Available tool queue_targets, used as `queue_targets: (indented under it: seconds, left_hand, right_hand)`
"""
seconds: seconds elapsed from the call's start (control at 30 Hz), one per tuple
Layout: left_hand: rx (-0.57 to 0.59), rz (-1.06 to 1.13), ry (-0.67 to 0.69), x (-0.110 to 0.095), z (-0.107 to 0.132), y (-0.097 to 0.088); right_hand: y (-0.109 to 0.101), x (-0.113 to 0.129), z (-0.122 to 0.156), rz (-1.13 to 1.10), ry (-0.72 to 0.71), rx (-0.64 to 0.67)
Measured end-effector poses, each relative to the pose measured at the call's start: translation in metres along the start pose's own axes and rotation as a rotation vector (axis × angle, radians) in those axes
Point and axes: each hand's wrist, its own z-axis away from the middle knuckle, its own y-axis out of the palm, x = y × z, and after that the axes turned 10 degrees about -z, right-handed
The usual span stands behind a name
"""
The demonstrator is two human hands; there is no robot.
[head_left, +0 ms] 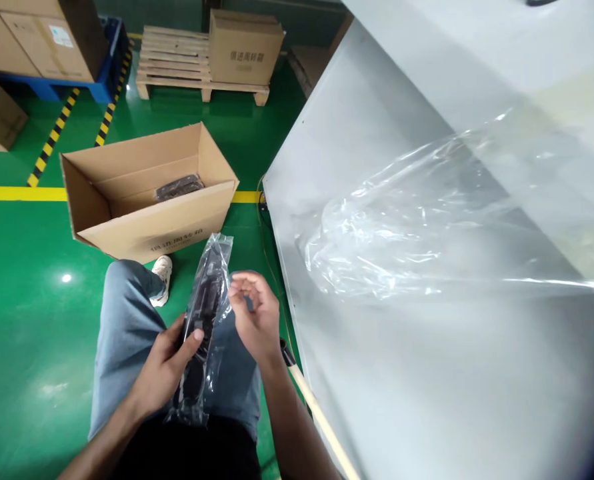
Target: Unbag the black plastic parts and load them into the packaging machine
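Down at the lower middle of the frame, my left hand (163,373) was wrapped around a clear plastic bag (221,267) holding some black part (203,327), while my right hand (255,313) stayed half-curled and empty just beside it, above my jeans (127,333).

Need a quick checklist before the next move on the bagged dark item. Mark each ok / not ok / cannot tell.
1. Left hand grip on clear plastic bag: ok, fingers wrapped around it.
2. Dark item inside bag: ok, visible through the film.
3. Bag seal: cannot tell.
4. Right hand free: ok, open beside the bag.
5. Cardboard box open: ok, flaps up, with another dark bagged item inside.
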Motion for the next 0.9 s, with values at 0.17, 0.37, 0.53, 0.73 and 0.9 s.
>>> queue_targets:
  seconds: [0.17, 0.37, 0.53, 0.73, 0.9]
  left_hand:
    - [0.02, -0.236, -0.005, 0.008, 0.007, 0.0]
    - [-0.163, 0.027, -0.146, 0.015, 0.014, -0.006]
    - [0.05, 0.217, -0.273, 0.012, 0.009, -0.017]
    - [0.065, 0.224, -0.258, 0.019, 0.008, -0.025]
    - [-0.072, 0.126, -0.224, 0.026, 0.011, -0.028]
  right_hand:
    - [0.0, 0.018, -0.016, 0.156, -0.114, -0.054]
    - [-0.003, 0.004, -0.022, -0.256, 0.198, -0.235]
    - [-0.005, -0.006, -0.022, -0.602, 0.353, -0.226]
    - [-0.011, -0.003, -0.022, -0.584, 0.326, -0.137]
    - [-0.015, 0.002, -0.029, -0.518, 0.311, -0.144]
